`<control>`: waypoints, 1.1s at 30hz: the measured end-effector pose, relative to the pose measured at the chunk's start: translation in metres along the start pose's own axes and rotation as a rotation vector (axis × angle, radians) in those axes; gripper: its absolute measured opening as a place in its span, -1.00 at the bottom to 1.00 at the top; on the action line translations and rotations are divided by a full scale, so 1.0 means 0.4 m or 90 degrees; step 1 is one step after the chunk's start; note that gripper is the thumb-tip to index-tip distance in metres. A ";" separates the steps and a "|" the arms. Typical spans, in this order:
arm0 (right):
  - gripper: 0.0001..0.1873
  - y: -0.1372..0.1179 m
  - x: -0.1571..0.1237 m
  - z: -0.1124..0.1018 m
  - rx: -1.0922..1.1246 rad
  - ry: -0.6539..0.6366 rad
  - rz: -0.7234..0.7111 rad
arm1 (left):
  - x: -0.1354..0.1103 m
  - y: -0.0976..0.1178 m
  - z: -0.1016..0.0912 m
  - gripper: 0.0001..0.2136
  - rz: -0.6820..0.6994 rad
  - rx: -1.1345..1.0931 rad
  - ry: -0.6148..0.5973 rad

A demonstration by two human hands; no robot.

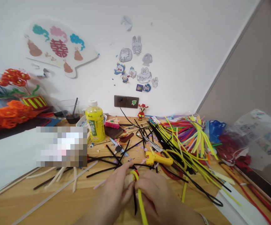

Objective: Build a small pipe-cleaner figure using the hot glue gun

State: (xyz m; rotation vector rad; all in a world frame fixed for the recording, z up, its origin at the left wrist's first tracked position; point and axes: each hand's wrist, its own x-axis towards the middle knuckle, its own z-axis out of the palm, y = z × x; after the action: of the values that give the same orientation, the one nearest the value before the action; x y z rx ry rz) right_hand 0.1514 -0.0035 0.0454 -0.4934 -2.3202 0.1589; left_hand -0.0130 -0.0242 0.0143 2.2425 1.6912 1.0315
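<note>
My left hand (115,190) and my right hand (160,195) meet low in the middle of the wooden table (62,203). Between them is a small tan wrapped bundle (127,180) with a red bit on top and a yellow pipe cleaner (141,203) bent over it and trailing toward me. The left fingers are closed round the bundle. The right fingers are curled and pinch the yellow pipe cleaner. A black pipe cleaner hangs beside it.
A yellow glue gun (157,158) and scissors (150,143) lie just beyond the hands. Heaps of coloured pipe cleaners (191,137) fill the right. A yellow drink bottle (94,122), a cup (70,111), orange craft flowers (6,114) and white sheets (8,156) stand left.
</note>
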 end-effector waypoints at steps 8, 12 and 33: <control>-0.69 0.015 -0.007 0.002 0.029 0.101 0.028 | 0.002 0.006 -0.001 -0.73 0.062 0.038 0.048; -0.74 0.033 -0.007 -0.005 0.042 0.094 -0.026 | 0.006 0.010 -0.013 -0.76 0.058 0.006 0.036; -0.68 0.027 -0.017 0.010 0.022 0.078 -0.040 | 0.023 0.035 -0.042 -0.82 -0.091 -0.111 -0.051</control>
State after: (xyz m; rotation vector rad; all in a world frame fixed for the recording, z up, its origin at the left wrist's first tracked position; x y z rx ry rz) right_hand 0.1562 0.0037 0.0355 -0.4010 -2.2067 0.1350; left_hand -0.0109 -0.0258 0.0379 1.9963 1.6336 1.0007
